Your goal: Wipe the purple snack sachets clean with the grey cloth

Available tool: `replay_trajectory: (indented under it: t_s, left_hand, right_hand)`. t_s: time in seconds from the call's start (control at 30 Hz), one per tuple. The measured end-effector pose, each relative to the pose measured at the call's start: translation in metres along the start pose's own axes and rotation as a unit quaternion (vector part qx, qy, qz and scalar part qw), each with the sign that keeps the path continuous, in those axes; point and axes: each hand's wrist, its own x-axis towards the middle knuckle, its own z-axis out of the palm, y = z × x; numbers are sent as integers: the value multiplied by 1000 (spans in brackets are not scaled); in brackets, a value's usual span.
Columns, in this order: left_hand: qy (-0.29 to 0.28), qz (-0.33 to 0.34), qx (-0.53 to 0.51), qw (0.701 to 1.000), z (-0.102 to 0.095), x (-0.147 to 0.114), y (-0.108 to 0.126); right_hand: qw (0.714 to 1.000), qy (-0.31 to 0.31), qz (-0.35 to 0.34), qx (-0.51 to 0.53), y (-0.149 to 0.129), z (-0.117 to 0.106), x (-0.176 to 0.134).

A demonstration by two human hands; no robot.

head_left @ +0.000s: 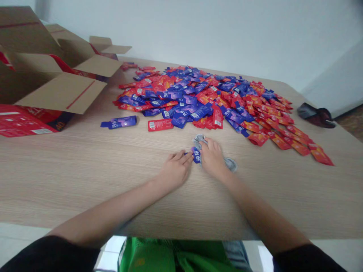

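Observation:
A small blue sachet with white characters lies on the table between my hands. The fingertips of my left hand press on its left end, the fingers close together. Bunched under my right hand is a grey cloth, gripped by curled fingers and touching the sachet's right part, which is hidden. Another blue sachet lies flat to the left, and beside it a red sachet rests with its barcode up.
A wide heap of red and blue sachets spreads across the far side, trailing right. Open cardboard boxes stand at the left, flaps out over the wooden table. A dark crumpled item lies at the right edge. Behind is a white wall.

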Motion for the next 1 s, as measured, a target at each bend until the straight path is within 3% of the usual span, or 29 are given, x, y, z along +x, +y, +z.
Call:
replay_trajectory:
  t_s: [0.17, 0.3, 0.43, 0.57, 0.67, 0.77, 1.0]
  left_hand:
    - [1, 16, -5, 1000, 2, 0, -6]
    - [-4, 36, -1, 999, 0, -2, -8]
    - [20, 56, 14, 998, 2, -3, -5]
    - [34, 53, 35, 997, 5, -4, -2]
    - [29, 46, 34, 998, 6, -3, -2]
    - [23, 42, 21, 999, 4, -1, -2]
    - [1, 28, -5, 1000, -2, 3, 3]
  right_hand:
    - [998, 26, 57, -2, 46, 2, -16]
    - [994, 43, 79, 58, 75, -11, -10]
    - [982, 123, 19, 142, 38, -21, 12]
    - [991, 48, -42, 115, -17, -4, 25]
    - [998, 6, -37, 53, -24, 7, 23]
    - [1000, 10, -5, 5, -4, 8, 16]
    - [994, 18, 70, -84, 75, -7, -5]
